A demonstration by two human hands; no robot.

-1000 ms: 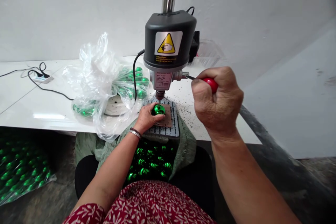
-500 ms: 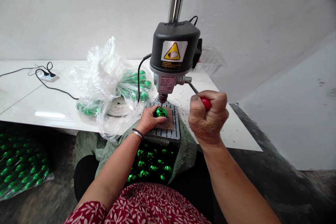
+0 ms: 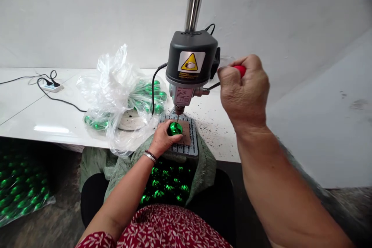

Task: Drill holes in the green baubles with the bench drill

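Green and shiny, the ball [image 3: 175,129] is held on the brown board [image 3: 186,135] under the drill [image 3: 192,60] by the half-curled left hand [image 3: 162,138], likely so it cannot roll, while the red knob [image 3: 240,70] is wrapped tightly by the closed right hand [image 3: 245,91].

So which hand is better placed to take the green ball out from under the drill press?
Probably the left hand: it grips the green ball under the drill press. The right hand is higher up, closed around the red knob, away from the ball.
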